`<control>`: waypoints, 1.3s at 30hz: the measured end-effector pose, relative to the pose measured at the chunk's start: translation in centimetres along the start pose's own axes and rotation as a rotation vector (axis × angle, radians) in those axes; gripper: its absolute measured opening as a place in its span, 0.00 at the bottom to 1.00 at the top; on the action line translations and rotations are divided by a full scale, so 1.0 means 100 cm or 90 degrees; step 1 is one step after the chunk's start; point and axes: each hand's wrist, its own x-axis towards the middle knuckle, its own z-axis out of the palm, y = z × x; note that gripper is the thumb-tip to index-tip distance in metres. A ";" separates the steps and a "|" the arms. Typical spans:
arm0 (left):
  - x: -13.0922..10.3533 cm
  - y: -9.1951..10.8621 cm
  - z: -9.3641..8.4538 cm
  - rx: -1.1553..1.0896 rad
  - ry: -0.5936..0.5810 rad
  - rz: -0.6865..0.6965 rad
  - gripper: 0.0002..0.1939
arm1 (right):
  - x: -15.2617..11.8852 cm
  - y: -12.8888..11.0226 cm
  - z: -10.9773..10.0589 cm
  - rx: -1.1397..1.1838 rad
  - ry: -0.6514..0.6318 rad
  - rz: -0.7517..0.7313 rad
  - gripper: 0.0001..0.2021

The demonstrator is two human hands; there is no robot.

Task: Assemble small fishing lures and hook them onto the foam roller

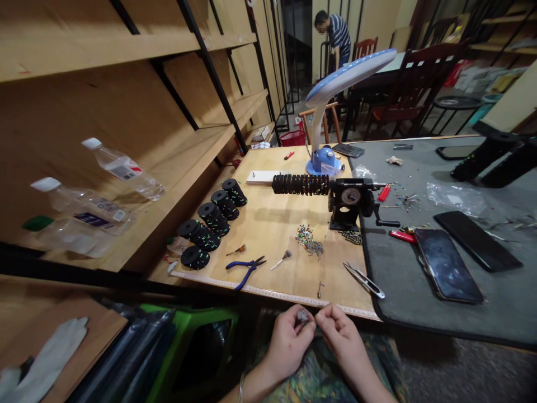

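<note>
My left hand (289, 341) is closed in front of the table's near edge, with a small grey clump (302, 316) between thumb and fingers; its exact kind is too small to tell. My right hand (342, 336) pinches thumb to forefinger, its tips close against the left hand's; whatever is in the pinch does not show. On the table just beyond lie a tiny metal piece (320, 289), a heap of colourful beads (304, 234) and a pile of small grey metal pieces (314, 248). Behind them stands a hand-cranked winder (350, 201) carrying a ridged black roll (300, 184).
Blue-handled pliers (246, 271), a small brush (281, 259) and thread snips (364, 280) lie nearby. Black spools (213, 218) line the left side. Phones (448, 266) rest on the grey mat at right. A desk lamp (323, 159) stands behind; a person (339, 39) bends far back.
</note>
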 end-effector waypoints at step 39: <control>0.009 0.053 -0.064 -0.234 0.045 -0.060 0.19 | 0.057 -0.040 -0.047 -0.804 0.034 -0.613 0.08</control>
